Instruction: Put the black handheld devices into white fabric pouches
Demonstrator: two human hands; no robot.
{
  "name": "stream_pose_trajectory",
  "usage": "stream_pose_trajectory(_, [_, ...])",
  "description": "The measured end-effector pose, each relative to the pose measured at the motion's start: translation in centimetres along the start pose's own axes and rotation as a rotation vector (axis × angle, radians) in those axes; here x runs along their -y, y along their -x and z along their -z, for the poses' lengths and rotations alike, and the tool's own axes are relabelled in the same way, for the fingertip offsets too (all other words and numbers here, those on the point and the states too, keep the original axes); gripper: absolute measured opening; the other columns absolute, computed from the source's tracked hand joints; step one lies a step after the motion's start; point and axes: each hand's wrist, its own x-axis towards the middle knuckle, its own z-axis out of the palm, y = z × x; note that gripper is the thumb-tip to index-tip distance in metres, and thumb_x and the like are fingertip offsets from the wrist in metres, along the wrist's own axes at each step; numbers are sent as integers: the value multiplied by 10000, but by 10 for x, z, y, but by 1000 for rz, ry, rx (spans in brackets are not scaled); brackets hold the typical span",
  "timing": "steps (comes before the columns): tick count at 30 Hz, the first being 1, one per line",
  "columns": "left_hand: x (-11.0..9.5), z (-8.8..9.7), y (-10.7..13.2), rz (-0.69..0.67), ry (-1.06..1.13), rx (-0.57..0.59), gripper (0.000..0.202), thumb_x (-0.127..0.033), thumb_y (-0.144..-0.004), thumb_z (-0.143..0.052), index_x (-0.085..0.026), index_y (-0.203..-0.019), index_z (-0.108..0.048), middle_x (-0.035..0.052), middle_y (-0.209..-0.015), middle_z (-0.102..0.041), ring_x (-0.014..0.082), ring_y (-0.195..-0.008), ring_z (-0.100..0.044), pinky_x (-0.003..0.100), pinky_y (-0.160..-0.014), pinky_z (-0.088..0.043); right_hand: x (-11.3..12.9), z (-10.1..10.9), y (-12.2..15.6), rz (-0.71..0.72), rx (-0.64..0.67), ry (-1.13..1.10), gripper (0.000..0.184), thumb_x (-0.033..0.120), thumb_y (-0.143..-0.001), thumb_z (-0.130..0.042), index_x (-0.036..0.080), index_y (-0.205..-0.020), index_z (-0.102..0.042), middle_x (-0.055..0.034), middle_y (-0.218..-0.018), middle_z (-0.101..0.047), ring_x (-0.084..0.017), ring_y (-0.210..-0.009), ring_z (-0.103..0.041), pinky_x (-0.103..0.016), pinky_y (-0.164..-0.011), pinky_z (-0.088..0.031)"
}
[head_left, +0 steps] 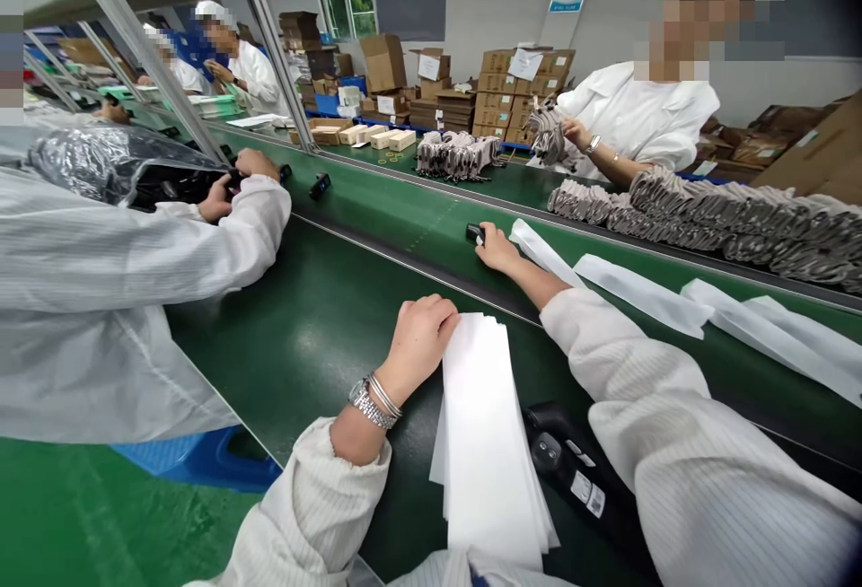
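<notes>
On the near green table, a stack of long white paper-like sleeves (495, 443) lies lengthwise towards me. My left hand (423, 336), a metal watch and bangles at its wrist, has its fingers closed at the far left corner of the stack. My right hand (496, 248) is stretched over the conveyor belt and closed around a small black device (475, 233), most of which the fingers cover. Beside the stack, partly under my right sleeve, lie black handheld devices (569, 470) with round lenses and white labels.
Several white sleeves (639, 291) lie along the belt (383, 210) to the right. Another black device (320, 185) rests further left. A co-worker's hands (235, 183) handle black items at left. Across the belt, a person holds grey bundled straps (549, 131), near piled bundles (727, 219).
</notes>
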Motion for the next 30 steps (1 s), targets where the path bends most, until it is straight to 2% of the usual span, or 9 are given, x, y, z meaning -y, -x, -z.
stream_pose_trajectory(5, [-2,1,0,-86,56,-13,168,-141,-956,-434,-186,-856,-562,-24,-808,-600,125,-755,-537,297,-781,-350,-6,19,38,26,60,-676,751,261,-771,-603,267,-1414,-216,-29,-992,-602,-195,-887,-640,-378,-815,-531])
stream_pose_trajectory(9, [-4,0,0,-125,56,-68,71,-188,-914,-557,-192,-853,-593,7,-912,-563,158,-887,-545,321,-820,-362,10,42,104,195,203,-1106,993,306,-662,-790,423,-1403,-140,20,-1057,-584,-164,-836,-665,-358,-778,-560])
stream_pose_trajectory(13, [-15,2,1,-151,218,-109,47,-207,-896,-594,-198,-852,-608,34,-997,-498,167,-959,-532,322,-866,-424,22,44,151,260,261,-1102,1025,344,-654,-837,438,-1418,-160,-1,-1161,-549,-160,-888,-666,-326,-799,-553])
stream_pose_trajectory(15, [-22,4,2,-156,304,-158,67,-216,-905,-583,-193,-846,-606,49,-1050,-472,175,-1018,-521,325,-919,-444,24,40,165,285,309,-1056,785,427,-748,-770,374,-1388,-318,-25,-1204,-546,-159,-972,-638,-300,-832,-529])
stream_pose_trajectory(18, [-30,5,2,-122,374,-299,83,-206,-910,-566,-188,-837,-602,57,-1061,-457,180,-1054,-506,330,-969,-445,26,32,183,341,505,-969,420,522,-845,-653,223,-1135,-597,-44,-1100,-595,-161,-973,-594,-282,-839,-486])
stream_pose_trajectory(21, [-28,5,0,-28,418,-376,89,-210,-902,-573,-190,-821,-602,51,-1024,-474,177,-1026,-513,312,-924,-462,32,32,190,301,705,-900,404,536,-783,-709,151,-876,-634,-22,-847,-595,-129,-764,-551,-257,-721,-451])
stream_pose_trajectory(23, [-21,4,-2,27,432,-342,104,-229,-908,-564,-192,-819,-604,44,-996,-501,168,-979,-522,294,-867,-465,36,40,179,222,639,-903,426,554,-753,-712,149,-844,-614,-6,-765,-565,-111,-665,-499,-240,-640,-412])
stream_pose_trajectory(26, [-8,5,-3,121,324,-194,127,-276,-907,-563,-193,-819,-600,26,-928,-530,150,-840,-513,285,-759,-437,37,68,138,201,241,-833,420,560,-770,-647,160,-889,-597,-4,-755,-555,-123,-656,-482,-244,-620,-384])
stream_pose_trajectory(30, [3,6,-2,228,118,6,200,-349,-814,-681,-190,-863,-571,12,-923,-527,148,-789,-508,284,-697,-398,31,117,96,369,-182,-253,289,431,-820,-577,150,-883,-606,-57,-889,-605,-191,-836,-543,-284,-723,-392])
